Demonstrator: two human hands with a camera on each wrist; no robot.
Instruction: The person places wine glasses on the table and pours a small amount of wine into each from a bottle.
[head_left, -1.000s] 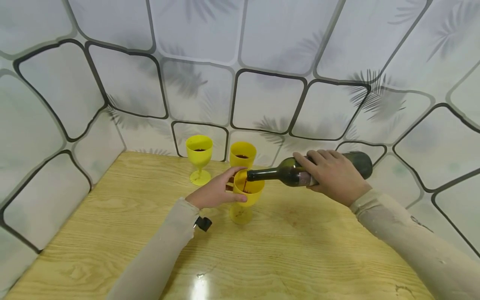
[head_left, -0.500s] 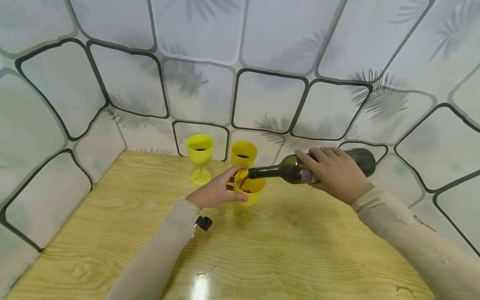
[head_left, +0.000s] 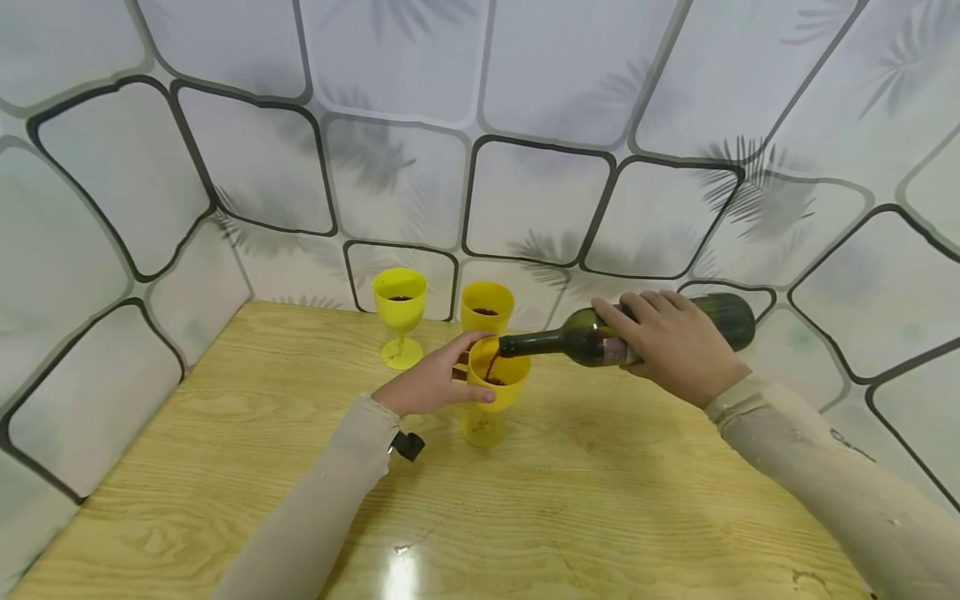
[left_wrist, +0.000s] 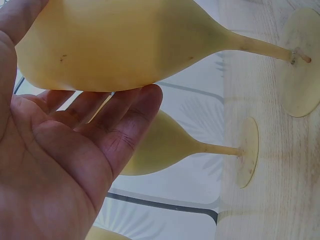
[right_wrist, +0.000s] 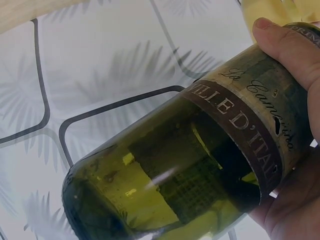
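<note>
Head view: right hand [head_left: 678,346] wrapped round a green bottle [head_left: 577,342] tipped near level, mouth over the front yellow goblet [head_left: 496,390] on the wood counter [head_left: 600,500], red liquid running in. Left hand [head_left: 431,385] cups the bowl, fingers curled round it. 2 more goblets [head_left: 400,312] behind. Right wrist cam alone shows the bottle's label [right_wrist: 250,135]; left wrist cam shows the goblet's stem [left_wrist: 255,46] from below.

Light wood-grain surface [head_left: 615,500], three yellow goblets [head_left: 401,317] [head_left: 486,310] [head_left: 497,400] standing on it near the back wall, glare reflecting at its front edge.
</note>
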